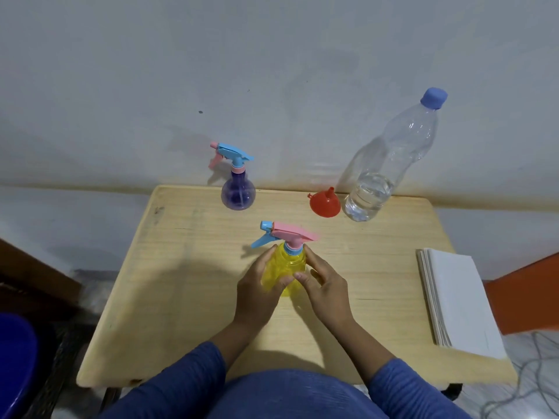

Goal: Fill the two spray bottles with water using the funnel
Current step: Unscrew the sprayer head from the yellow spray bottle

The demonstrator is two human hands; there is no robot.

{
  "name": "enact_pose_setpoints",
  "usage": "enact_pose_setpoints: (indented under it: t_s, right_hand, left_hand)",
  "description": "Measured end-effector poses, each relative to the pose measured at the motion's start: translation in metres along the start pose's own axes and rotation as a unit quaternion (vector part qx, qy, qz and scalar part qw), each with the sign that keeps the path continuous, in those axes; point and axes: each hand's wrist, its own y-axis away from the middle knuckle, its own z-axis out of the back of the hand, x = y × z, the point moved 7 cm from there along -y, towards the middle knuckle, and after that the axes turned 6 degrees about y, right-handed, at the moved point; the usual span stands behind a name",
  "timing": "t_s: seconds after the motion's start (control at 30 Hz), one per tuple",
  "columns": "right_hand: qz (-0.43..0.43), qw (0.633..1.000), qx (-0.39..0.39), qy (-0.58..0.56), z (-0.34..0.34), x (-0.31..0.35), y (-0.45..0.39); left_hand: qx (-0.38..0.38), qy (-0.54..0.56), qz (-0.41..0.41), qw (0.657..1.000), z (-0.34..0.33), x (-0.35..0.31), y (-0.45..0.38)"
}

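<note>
My left hand (257, 285) and right hand (323, 285) grasp the yellow spray bottle (284, 267) from both sides, upright at mid tabletop (181, 282). Beyond it, near the far edge: purple spray bottle (238, 192) at left, red funnel (325, 204) lying just beside the partly filled water bottle (384, 173) at right.

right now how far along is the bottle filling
Nothing looks filled yet. The purple spray bottle still has its sprayer on, the red funnel lies unused, and the water bottle is capped. In hand: the left hand and right hand grip the yellow spray bottle, sprayer still on. Left: opening and filling both.
</note>
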Motion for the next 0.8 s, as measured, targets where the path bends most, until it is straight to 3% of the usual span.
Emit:
enact_pose_setpoints:
  t_s: [0.13, 0.3, 0.53, 0.8]
  right_hand:
    - [0.013, 1.000, -0.009, 0.000, 0.001, 0.006, 0.003]
    - [0.081, 0.989, -0.123, -0.028, 0.021, 0.037, 0.003]
    - [0.138, 0.979, -0.153, 0.009, 0.013, 0.062, -0.013]
    - [0.148, 0.989, -0.019, -0.002, 0.016, 0.062, -0.019]
  left_hand:
    - [0.000, 0.018, -0.011, 1.000, 0.000, 0.003, 0.000]
    - [0.004, 0.027, -0.031, 0.999, 0.002, 0.008, -0.001]
    - [0.020, 0.040, -0.036, 0.998, 0.001, 0.006, -0.003]
    - [0.007, -0.003, -0.038, 0.999, 0.004, 0.007, -0.006]
